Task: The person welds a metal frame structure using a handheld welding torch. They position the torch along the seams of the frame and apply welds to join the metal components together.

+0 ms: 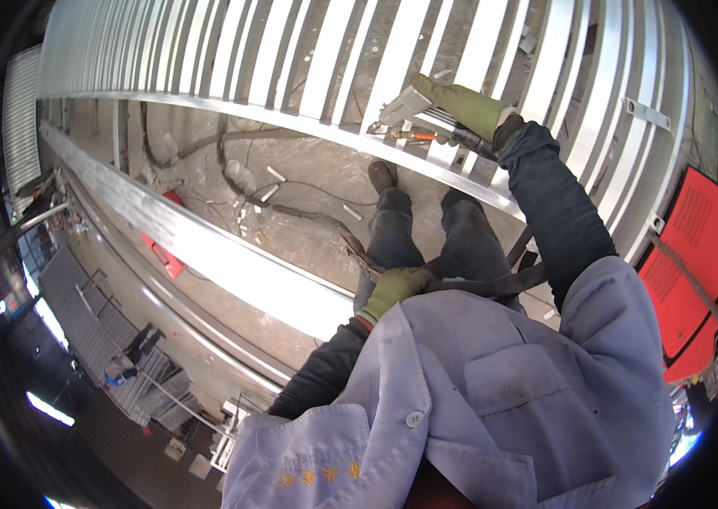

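Note:
My right hand [471, 109], in a green glove, reaches over the front rail of a slatted metal frame [308, 125]. It is closed around the dark handle of what looks like a welding torch [422, 136], which has an orange section and a thin tip pointing left near the rail. Beside the torch, a silver metal piece [405, 105] lies under the same hand's fingers; how it is held cannot be made out. Close to my waist, my left hand [397, 287], also gloved in green, is closed on a dark cable [365, 263] that runs down toward the floor.
A long flat metal beam [215, 242] crosses behind my left side. Cables [287, 209] and white offcuts [274, 174] lie on the concrete floor around my feet. At the right stands a red panel-sided unit [688, 263]. Stacked metal panels [125, 373] sit further left.

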Available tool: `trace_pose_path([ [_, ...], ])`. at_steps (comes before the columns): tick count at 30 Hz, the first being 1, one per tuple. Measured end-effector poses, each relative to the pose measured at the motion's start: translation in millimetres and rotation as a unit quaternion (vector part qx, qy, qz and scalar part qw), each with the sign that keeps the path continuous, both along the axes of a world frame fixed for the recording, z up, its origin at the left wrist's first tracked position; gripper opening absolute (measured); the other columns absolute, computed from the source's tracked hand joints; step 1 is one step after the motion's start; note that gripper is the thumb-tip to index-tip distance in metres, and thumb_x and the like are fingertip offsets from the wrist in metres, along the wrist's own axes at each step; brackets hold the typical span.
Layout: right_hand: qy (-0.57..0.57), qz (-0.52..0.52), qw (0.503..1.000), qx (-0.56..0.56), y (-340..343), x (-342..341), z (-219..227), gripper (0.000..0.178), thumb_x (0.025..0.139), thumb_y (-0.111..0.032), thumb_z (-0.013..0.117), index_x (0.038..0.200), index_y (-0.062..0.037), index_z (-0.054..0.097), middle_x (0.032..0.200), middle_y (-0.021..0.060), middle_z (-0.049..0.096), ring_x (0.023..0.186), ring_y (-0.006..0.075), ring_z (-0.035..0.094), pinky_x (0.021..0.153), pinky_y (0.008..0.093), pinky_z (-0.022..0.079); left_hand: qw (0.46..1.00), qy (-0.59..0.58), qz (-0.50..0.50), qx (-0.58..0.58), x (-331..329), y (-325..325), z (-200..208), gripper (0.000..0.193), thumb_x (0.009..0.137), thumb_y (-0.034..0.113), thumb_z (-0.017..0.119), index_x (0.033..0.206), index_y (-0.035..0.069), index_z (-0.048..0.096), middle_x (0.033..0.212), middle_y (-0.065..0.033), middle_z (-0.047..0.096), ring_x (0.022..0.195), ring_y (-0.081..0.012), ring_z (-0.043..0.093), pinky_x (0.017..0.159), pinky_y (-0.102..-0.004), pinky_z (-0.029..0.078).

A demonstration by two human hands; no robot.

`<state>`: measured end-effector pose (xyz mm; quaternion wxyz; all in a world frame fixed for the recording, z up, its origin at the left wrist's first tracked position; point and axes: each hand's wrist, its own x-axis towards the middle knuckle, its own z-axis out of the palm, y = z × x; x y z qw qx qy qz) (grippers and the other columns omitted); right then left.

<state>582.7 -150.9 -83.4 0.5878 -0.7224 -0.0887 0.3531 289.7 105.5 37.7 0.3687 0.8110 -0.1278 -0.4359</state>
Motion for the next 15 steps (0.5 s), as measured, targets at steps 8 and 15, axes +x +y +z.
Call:
trace_pose_path([
  [8, 0.010, 0.128, 0.988, -0.085, 32, 33, 57, 0.100, 0.108, -0.086, 0.018, 0.176, -0.0138, 0.033, 0.178, 0.0178, 0.040, 0.167, 0.0316, 0.036, 0.139, 0.0439, 0.028, 0.994, 0.007, 0.075, 0.079, -35, -26, 5, 0.029, 0.097, 0.033, 0.073, 0.121, 0.018, 0.076, 0.113, -0.0142, 0.078, 0.109, -0.0407, 0.074, 0.092, -0.0508, 0.058],
  [15, 0.087, 0.120, 0.984, -0.098, 41, 37, 76, 0.105, 0.106, -0.089, 0.020, 0.176, -0.0108, 0.034, 0.173, 0.0232, 0.048, 0.161, 0.0349, 0.047, 0.135, 0.0380, 0.035, 0.993, -0.013, 0.095, 0.066, -56, -23, -7, 0.038, 0.094, 0.033, 0.075, 0.127, 0.016, 0.075, 0.121, -0.0171, 0.078, 0.113, -0.0429, 0.074, 0.097, -0.0514, 0.059],
])
